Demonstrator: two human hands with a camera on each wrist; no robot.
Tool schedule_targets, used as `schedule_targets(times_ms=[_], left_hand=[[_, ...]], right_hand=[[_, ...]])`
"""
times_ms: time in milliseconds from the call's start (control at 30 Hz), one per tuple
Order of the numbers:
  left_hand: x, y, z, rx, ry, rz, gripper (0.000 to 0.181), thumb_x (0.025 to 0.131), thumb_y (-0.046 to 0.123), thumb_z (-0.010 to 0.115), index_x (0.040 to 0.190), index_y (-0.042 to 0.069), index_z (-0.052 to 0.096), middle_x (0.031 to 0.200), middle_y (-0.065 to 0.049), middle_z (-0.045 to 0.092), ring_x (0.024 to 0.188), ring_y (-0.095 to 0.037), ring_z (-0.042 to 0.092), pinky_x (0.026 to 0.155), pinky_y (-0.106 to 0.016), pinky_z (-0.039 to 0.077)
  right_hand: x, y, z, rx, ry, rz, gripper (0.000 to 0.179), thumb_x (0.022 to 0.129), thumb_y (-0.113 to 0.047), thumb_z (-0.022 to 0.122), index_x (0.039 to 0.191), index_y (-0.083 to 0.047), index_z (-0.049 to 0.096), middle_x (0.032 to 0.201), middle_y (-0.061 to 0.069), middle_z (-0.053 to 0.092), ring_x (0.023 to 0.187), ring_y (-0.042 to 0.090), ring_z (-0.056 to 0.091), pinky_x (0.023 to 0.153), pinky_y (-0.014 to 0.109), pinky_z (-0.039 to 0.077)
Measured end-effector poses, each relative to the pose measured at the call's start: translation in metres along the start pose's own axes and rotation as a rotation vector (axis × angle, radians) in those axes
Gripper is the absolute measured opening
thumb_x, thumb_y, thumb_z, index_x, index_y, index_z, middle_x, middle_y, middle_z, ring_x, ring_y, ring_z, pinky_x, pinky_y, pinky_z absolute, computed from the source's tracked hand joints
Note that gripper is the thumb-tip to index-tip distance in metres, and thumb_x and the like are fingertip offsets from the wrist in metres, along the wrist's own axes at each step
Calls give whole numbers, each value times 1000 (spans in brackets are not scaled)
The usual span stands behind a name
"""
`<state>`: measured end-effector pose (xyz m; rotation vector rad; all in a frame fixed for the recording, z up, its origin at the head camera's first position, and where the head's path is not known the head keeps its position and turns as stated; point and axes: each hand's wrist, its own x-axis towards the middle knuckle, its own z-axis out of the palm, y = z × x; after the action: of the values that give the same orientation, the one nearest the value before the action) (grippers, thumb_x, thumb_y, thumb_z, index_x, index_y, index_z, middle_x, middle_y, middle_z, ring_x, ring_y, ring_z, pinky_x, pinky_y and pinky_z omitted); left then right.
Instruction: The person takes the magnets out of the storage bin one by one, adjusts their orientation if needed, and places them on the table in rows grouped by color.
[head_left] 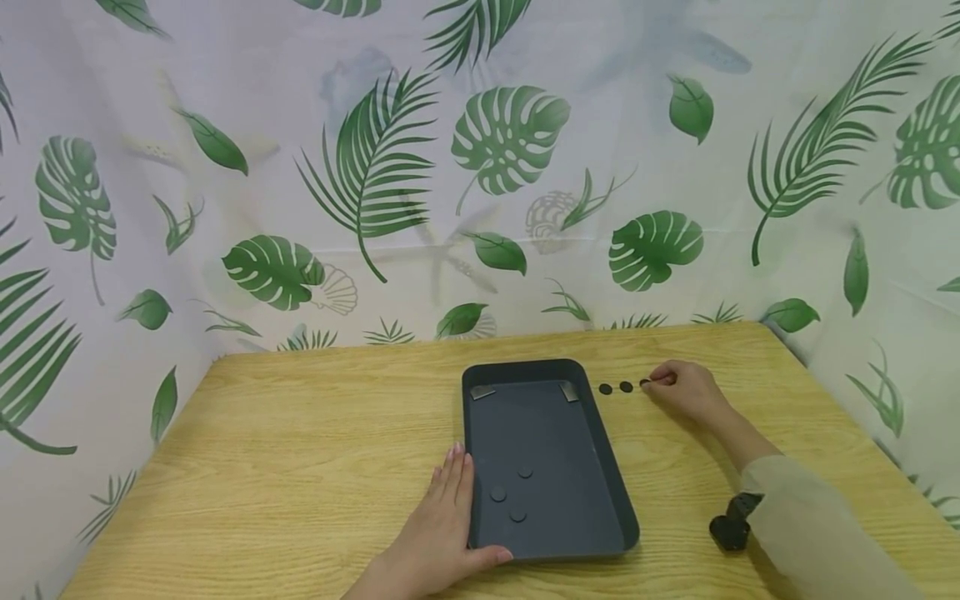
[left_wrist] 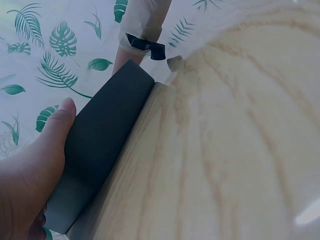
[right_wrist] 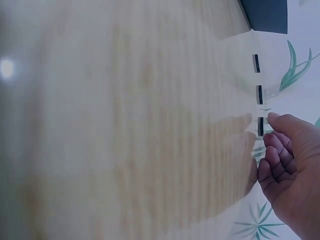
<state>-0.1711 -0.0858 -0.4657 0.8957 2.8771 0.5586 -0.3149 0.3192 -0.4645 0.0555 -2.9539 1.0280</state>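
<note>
A dark grey rectangular baking tray (head_left: 551, 467) sits on the wooden table. My left hand (head_left: 442, 521) lies along its left side with fingers straight, the thumb at the near end. In the left wrist view the thumb (left_wrist: 59, 120) rests against the tray's outer wall. To the right of the tray, small black discs (head_left: 626, 387) lie in a short row. At the outermost black disc (right_wrist: 260, 126), my right hand (head_left: 686, 387) has thumb and forefinger at its edges, pinching it. The other fingers curl in beneath.
Several dark round discs (head_left: 498, 493) lie inside the tray near its close end. Two grey metallic corner pieces (head_left: 570, 392) sit in its far corners. A leaf-printed cloth (head_left: 390, 167) hangs behind the table (head_left: 315, 450). A black device (head_left: 729, 532) is on the right wrist.
</note>
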Motion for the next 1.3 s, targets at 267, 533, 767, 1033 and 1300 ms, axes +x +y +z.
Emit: schedule_targets(times_ms=[267,533,767,1033,1300], left_hand=[[1,0,-1,-2,-2,1,109,84,68,52,147,-10,11,155,-27,1,144,-37,0,113,-51,20],[0,-1,-1,11,-2,-1,108,84,68,51,147,-11,12,155,-27,4,144,-38,2,113,-51,20],[-1,-1,0,9,1,-4,109,83,69,51,147,-10,12,155,-26,1,144,-37,1,113,-50,19],[0,0,-1,-19,-21,-18,110,83,69,52,148,-9,9,156,-25,-2,145,-35,-3,113,-51,19],[-1,1,-1,-25,-11,-8,109,84,68,52,148,-10,10,156,-26,-1,144,-37,-1,112,-52,20]], right_hand=[[-8,0,-2,-10,24,-36,33,91,-26,63,105,3,63,93,14,66,85,26,61,72,40,50],[-18,-10,-4,9,7,-66,34,90,-27,65,105,4,63,91,14,65,79,21,60,65,32,49],[-27,-20,-6,31,12,-97,35,90,-28,66,106,3,64,91,11,65,77,17,58,63,30,49],[-38,-34,-3,49,12,-163,33,89,-29,67,103,1,66,84,4,64,72,13,55,60,25,47],[-49,-49,2,38,25,-237,29,88,-28,68,101,-2,68,80,0,64,68,8,54,59,24,46]])
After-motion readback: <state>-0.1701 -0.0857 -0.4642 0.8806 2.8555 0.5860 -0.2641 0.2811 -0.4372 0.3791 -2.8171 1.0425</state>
